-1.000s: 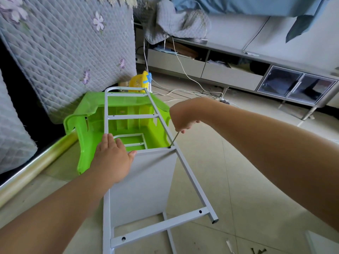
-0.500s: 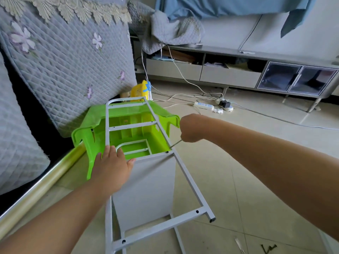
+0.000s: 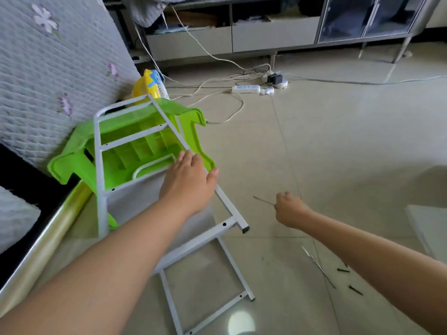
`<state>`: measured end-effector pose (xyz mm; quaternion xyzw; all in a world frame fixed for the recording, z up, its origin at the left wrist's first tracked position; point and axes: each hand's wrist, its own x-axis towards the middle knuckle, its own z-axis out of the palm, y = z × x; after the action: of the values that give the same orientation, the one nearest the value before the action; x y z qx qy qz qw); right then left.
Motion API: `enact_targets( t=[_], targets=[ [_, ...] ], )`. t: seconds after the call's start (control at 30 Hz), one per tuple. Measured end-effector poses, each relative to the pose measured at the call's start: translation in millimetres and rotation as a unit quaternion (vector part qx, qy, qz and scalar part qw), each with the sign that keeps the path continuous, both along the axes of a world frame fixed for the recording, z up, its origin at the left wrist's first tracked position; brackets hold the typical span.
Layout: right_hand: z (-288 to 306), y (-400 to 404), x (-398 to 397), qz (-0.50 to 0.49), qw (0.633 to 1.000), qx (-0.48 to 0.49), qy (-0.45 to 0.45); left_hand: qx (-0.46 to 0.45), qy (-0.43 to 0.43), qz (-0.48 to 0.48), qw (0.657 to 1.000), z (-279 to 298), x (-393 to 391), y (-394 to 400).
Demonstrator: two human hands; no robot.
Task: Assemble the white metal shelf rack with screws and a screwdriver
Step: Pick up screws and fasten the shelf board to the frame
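Observation:
The white metal rack frame (image 3: 100, 163) leans over an overturned green plastic stool (image 3: 135, 139), with a white shelf panel (image 3: 135, 201) fixed between its side rails. My left hand (image 3: 188, 180) lies flat with straight fingers on the right rail and the panel's top edge. Off to the right of the rack, above the floor, my right hand (image 3: 289, 210) grips a thin metal screwdriver (image 3: 263, 201) whose shaft points left. Several dark screws (image 3: 343, 270) and a thin metal tool (image 3: 318, 265) lie on the tiles near my right forearm.
A quilted grey sofa cover (image 3: 48, 76) and a shiny tube (image 3: 46, 240) border the left. Power strips (image 3: 246, 88) and cables trail across the floor at the back, in front of a low TV cabinet (image 3: 266, 37). A white panel (image 3: 430, 228) lies at the right edge.
My right hand pulled the screwdriver off the rack's right rail and moved right and down over the floor. My left hand slid from the left rail to the right rail. The view tilted down.

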<state>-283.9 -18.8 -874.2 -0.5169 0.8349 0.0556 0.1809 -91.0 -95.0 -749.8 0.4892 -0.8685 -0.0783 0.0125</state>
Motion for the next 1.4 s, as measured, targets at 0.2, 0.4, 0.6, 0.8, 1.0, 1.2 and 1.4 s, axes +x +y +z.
enact_targets(
  t=[0.2, 0.4, 0.6, 0.8, 1.0, 1.2, 1.4],
  targets=[
    [-83.0, 59.2, 7.4, -0.083, 0.996, 0.028, 0.007, 0.051, -0.004, -0.002, 0.999, -11.5, -17.6, 9.8],
    [-120.7, 88.2, 26.0, -0.072, 0.995, 0.066, -0.022, 0.071, 0.018, 0.008, 0.997, -12.4, -17.5, 12.0],
    [-126.2, 82.7, 33.9, -0.111, 0.991, 0.062, -0.051, 0.072, -0.004, 0.014, 0.997, -9.2, -19.1, 12.0],
    [-124.6, 91.8, 20.5, -0.079, 0.995, 0.034, -0.046, 0.078, -0.049, 0.023, 0.996, -5.6, -22.5, 12.0],
    [-112.2, 121.8, -17.8, -0.102, 0.994, 0.037, -0.029, 0.105, -0.138, 0.107, 0.979, 8.1, -55.7, 20.6],
    [-109.4, 159.2, -66.2, -0.123, 0.991, 0.044, 0.002, 0.054, -0.184, 0.092, 0.977, -5.9, -63.8, 24.4],
    [-128.5, 170.1, -72.0, -0.053, 0.998, 0.007, 0.015, 0.037, -0.193, 0.087, 0.977, -10.1, -62.0, 23.0]
  ],
)
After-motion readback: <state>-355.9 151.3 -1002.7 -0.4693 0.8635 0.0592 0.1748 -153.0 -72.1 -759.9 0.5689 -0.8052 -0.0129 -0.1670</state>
